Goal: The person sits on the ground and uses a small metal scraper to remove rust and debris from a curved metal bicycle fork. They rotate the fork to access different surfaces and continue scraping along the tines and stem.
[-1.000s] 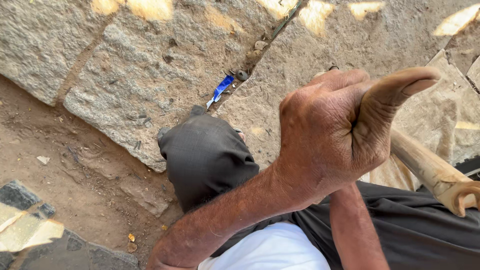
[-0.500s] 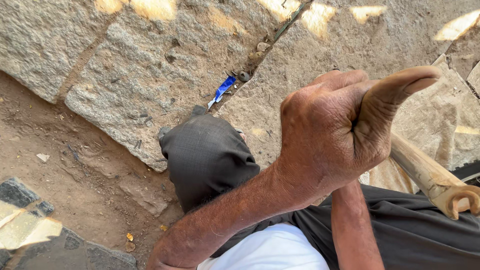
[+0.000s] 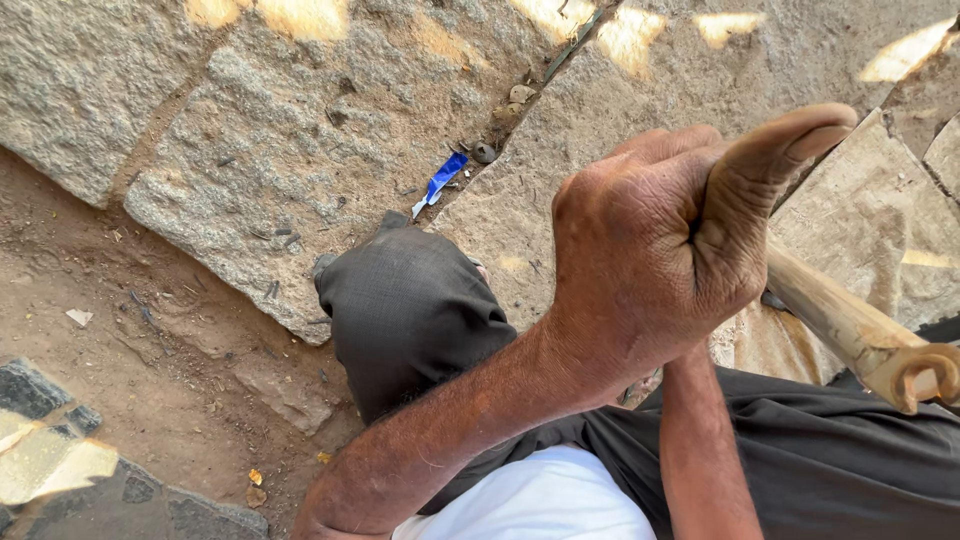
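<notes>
My left hand [image 3: 665, 240] is raised in the foreground, fingers curled, thumb stuck out; I cannot tell if it grips anything. The right hand is hidden behind it, only the forearm shows, so its fingers are unreadable. A wooden handle [image 3: 850, 325] pokes out lower right, its head hidden. Risk: a swing could glance off the stone slab [image 3: 290, 170] and hit my bent knee [image 3: 405, 310], which sits just beside the slab edge. Open room lies left, over the dirt [image 3: 110, 300]; right side is crowded by slabs.
</notes>
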